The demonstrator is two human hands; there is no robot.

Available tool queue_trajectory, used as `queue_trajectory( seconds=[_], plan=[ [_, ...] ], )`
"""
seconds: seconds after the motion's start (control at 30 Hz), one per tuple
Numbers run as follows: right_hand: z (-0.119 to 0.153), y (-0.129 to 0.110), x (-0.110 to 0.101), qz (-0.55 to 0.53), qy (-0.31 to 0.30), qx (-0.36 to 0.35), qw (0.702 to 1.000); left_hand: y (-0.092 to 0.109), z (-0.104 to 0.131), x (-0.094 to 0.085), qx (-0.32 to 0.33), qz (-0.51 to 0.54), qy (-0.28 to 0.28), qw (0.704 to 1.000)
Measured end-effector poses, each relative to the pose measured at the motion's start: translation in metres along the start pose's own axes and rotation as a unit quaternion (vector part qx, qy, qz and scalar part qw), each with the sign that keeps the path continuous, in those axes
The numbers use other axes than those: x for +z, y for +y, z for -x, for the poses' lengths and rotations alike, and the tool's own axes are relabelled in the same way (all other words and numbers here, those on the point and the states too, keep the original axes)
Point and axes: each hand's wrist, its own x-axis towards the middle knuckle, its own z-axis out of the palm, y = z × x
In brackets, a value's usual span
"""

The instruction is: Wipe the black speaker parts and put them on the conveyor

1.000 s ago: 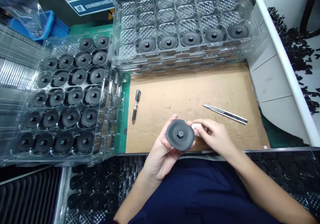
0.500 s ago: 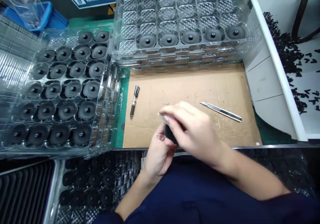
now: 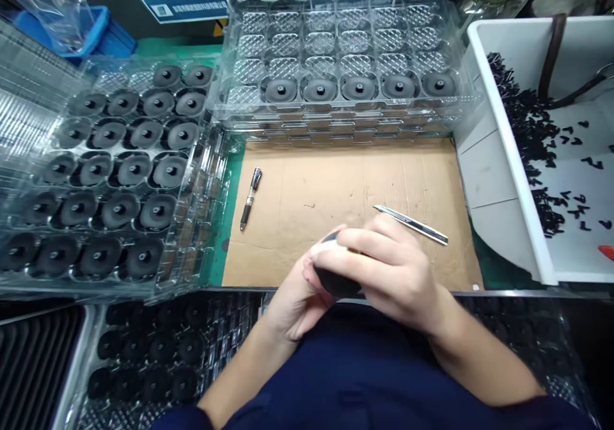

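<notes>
"Since half a second ago, your right hand (image 3: 386,257) has slid rightward over the matte black rounded disc (image 3: 336,281), baring more of it. How are you placed, left to right?"

"Farthest left, you have a clear plastic left tray (image 3: 108,81) nearly full of black discs (image 3: 119,210); two back-corner pockets look empty. Next, a black-and-silver pen (image 3: 250,199) lies on the brown cardboard sheet (image 3: 297,180). Behind that sheet, your clear plastic back tray (image 3: 320,41) has five discs in its front row; its other pockets look unfilled."

"And your hands?"

"Your left hand (image 3: 297,299), half curled, cups the disc at the cardboard's near edge. Your right bends over its top, fingers partly closed on it. Just beyond lies a slim silver craft knife (image 3: 410,223), untouched, then a white plastic bin (image 3: 512,155) holding small black pieces (image 3: 525,123)."

"How far along are you?"

"That disc sits in no tray; how finished it is, your fingers hide."
</notes>
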Motion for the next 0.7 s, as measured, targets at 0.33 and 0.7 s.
queue_trajectory(
  seconds=[0.33, 0.7],
  plan=[
    [0.012, 0.019, -0.005, -0.092, -0.005, 0.055, 0.994, -0.011, -0.011, 0.003, -0.045, 0.051, -0.09, 0.994],
    [0.093, 0.059, 0.037, -0.058, -0.031, 0.311, 0.948, 0.003, -0.008, 0.005, -0.073, 0.06, -0.102, 0.99]
  ],
)
